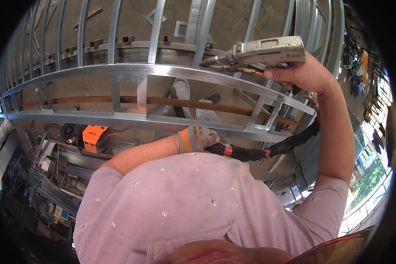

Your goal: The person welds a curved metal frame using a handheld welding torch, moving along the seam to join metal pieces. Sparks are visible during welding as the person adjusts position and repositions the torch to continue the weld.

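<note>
My bare right hand [304,75] is wrapped round the grip of a pale, worn metal welding gun [268,49]. Its nozzle points left and hangs just over the upper rail [132,69] of a shiny metal frame; I cannot tell whether the tip touches it. A thin brass and orange wire guide runs beneath the gun's body. In front of my torso, my left hand [198,138], in a grey and orange glove, is closed round a thick black sleeved cable [251,154] bound with red tape. That cable passes right, behind my right forearm, toward the gun.
Long upright bars [155,31] of the frame stretch away at the far side. A lower rail [163,121] crosses nearer me, with my shoes beyond it. An orange machine [95,137] and a wire spool [69,133] stand at the left. Square metal plates [180,29] lie on the floor.
</note>
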Available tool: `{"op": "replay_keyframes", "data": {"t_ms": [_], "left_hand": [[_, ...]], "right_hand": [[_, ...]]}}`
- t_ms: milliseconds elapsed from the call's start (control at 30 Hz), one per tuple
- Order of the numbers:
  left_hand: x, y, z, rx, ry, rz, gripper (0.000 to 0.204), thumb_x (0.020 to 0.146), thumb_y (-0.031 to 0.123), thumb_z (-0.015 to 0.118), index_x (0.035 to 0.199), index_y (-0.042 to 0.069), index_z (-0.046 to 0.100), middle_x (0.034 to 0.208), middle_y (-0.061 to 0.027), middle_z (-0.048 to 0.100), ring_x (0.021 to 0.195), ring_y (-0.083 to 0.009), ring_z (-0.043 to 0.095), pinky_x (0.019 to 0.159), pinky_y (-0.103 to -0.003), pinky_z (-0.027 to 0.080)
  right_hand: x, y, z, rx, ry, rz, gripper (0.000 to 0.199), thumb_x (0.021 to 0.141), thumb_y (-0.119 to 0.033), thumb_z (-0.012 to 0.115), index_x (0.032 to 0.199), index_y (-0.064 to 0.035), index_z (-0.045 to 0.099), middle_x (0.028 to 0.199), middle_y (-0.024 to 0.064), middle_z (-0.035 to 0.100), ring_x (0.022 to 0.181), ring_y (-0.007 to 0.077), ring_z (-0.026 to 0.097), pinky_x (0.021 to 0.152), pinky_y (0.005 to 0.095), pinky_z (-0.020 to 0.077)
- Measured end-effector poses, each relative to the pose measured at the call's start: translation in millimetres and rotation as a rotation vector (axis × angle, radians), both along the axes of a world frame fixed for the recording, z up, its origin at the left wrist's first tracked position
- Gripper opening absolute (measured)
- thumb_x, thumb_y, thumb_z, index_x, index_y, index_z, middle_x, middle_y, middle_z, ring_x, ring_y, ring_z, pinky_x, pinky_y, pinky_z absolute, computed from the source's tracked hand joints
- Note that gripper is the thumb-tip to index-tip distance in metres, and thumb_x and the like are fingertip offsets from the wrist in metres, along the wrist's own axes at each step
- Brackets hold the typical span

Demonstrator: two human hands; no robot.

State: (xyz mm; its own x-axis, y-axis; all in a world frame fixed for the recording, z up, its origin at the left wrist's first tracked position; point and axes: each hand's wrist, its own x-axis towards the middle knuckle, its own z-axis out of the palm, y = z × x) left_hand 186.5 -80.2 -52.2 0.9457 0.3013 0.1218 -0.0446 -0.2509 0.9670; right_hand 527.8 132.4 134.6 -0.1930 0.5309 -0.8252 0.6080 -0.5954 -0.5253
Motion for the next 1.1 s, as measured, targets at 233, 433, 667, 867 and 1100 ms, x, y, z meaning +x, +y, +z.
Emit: {"op": "replay_keyframes", "data": {"t_ms": [233,433,667,867,1100], "left_hand": [[-10,-28,-17,-0.009,-0.066,0.097,0.044,0.103,0.029,0.054,0.145,0.018,0.062,0.132,-0.01,0.067,0.109,-0.0287,0.067,0.085,-0.043,0.055],[-6,-24,-6,0.232,-0.015,0.116,0.04,0.099,0.019,0.061,0.138,0.019,0.065,0.12,-0.0078,0.07,0.099,-0.0265,0.069,0.08,-0.043,0.054],[-5,-21,-1,0.302,-0.027,0.136,0.036,0.097,0.016,0.063,0.133,0.018,0.068,0.116,-0.0071,0.07,0.098,-0.0256,0.069,0.078,-0.043,0.055],[9,12,27,0.145,0.029,0.111,0.007,0.099,0.015,0.062,0.105,0.015,0.065,0.098,-0.0043,0.069,0.079,-0.0258,0.07,0.065,-0.04,0.057],[0,-1,16,0.241,0.08,-0.041,0.026,0.096,0.015,0.065,0.121,0.018,0.069,0.112,-0.0033,0.071,0.097,-0.0213,0.073,0.073,-0.039,0.058]], "right_hand": [[-1,15,-21,-0.054,-0.029,0.045,0.045,0.085,-0.028,0.093,0.122,-0.0061,0.078,0.087,0.0005,0.072,0.065,0.0088,0.057,0.057,0.0284,0.0491],[0,11,-32,-0.065,-0.048,0.069,0.05,0.083,-0.031,0.094,0.124,-0.0062,0.077,0.095,0.003,0.077,0.072,0.0109,0.063,0.061,0.0295,0.0537],[0,16,-37,-0.067,-0.078,0.12,0.055,0.082,-0.037,0.094,0.124,-0.0069,0.078,0.101,0.0062,0.079,0.079,0.0136,0.069,0.065,0.0304,0.0578],[-1,18,-38,-0.064,-0.089,0.163,0.055,0.08,-0.035,0.095,0.126,-0.0096,0.079,0.103,0.0073,0.08,0.084,0.0155,0.073,0.067,0.0308,0.0597],[4,11,-43,0.01,-0.08,0.144,0.055,0.076,-0.021,0.093,0.128,-0.0104,0.078,0.104,0.0085,0.081,0.087,0.0182,0.075,0.072,0.0349,0.062]]}}
